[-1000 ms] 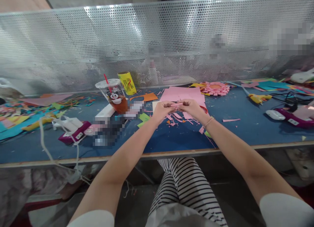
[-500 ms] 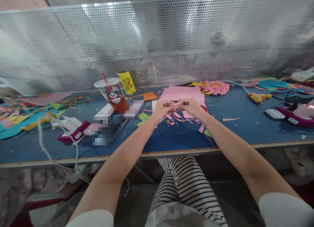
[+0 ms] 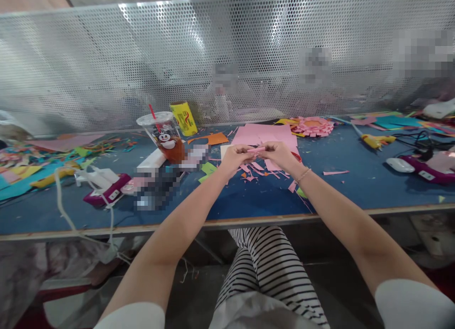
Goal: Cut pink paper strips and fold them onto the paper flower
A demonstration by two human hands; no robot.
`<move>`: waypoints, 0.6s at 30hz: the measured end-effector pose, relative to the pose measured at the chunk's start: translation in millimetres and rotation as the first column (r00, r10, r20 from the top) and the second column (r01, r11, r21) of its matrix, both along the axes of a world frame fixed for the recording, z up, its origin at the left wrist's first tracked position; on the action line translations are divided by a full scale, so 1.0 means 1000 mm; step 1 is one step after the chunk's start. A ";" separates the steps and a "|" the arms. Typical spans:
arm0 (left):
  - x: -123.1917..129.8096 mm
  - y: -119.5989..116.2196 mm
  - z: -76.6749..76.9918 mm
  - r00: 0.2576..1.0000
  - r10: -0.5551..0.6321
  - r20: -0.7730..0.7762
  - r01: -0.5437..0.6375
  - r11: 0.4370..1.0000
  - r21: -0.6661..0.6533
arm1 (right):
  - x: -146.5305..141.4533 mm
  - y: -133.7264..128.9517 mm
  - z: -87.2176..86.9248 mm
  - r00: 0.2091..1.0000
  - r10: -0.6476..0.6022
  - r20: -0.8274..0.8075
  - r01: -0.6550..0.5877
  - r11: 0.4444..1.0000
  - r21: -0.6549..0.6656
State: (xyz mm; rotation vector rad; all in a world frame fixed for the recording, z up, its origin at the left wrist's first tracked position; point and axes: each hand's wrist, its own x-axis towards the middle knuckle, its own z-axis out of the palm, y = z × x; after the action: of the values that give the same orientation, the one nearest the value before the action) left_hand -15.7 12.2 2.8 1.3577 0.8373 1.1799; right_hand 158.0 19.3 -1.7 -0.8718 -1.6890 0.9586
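Note:
Between my two hands is a small strip of pink paper [image 3: 256, 150], pinched at both ends and looking folded or rolled. My left hand [image 3: 236, 159] is closed on its left end, and my right hand [image 3: 277, 154] grips the right end. Behind the hands lies a larger sheet of pink paper [image 3: 265, 133] on the blue table. Pink paper scraps [image 3: 256, 168] are scattered just below my fingers. Something red [image 3: 296, 157], perhaps a scissors handle, shows partly beside my right wrist. Fingers hide much of the strip.
A drink cup [image 3: 165, 139] with a straw stands at left, near a yellow box [image 3: 184, 118]. A pink paper rosette [image 3: 313, 126] lies behind right. Yellow glue guns [image 3: 377, 141] and purple power strips [image 3: 110, 190] with cables sit on both sides. A perforated metal screen [image 3: 249, 49] borders the back.
The pink strip now lies straighter and more level between my fingertips, which have shifted slightly on it. Both hands stay in nearly the same place.

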 end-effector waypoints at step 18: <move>0.001 0.000 -0.002 0.998 0.023 -0.065 -0.018 0.997 0.081 | -0.003 -0.008 0.005 0.988 -0.081 0.132 0.064 0.990 0.124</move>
State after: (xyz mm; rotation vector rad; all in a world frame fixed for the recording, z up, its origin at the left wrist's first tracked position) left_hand -14.3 12.3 0.6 1.4636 0.8598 1.2017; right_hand 154.5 11.8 3.1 -0.9300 -1.7985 0.7548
